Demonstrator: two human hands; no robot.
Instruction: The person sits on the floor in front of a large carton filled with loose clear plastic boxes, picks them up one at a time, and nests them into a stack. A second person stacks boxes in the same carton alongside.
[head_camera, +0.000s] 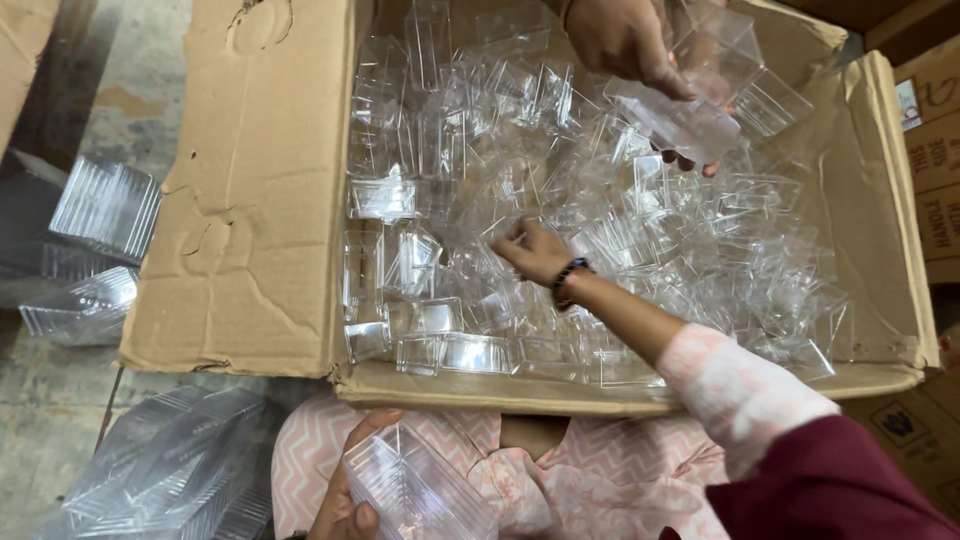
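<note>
In the open cardboard box (250, 200), which is heaped with small clear plastic containers (470, 150), the person's right hand (535, 250) reaches in from the lower right, a dark bead bracelet (568, 277) on its wrist and a pale pink sleeve (735, 385) under a maroon one farther up the arm. Its fingers are curled and pinched onto one of the loose containers near the middle of the heap. The left hand (345, 495) sits low at the bottom edge, close to the body over pink zigzag-patterned cloth (600, 480), its fingers wrapped around a nested stack of clear containers (415, 490) that tilts up toward the box's near wall. At the top of the box another person's hand (625, 40) grips a short stack of the same clear tubs (685, 120), held above the heap. Outside the box on the left, ribbed clear plastic trays (105, 205) lie on the concrete floor (130, 90), with more stacked trays (170, 470) at the lower left. Printed cartons (935, 150) stand to the right.
</note>
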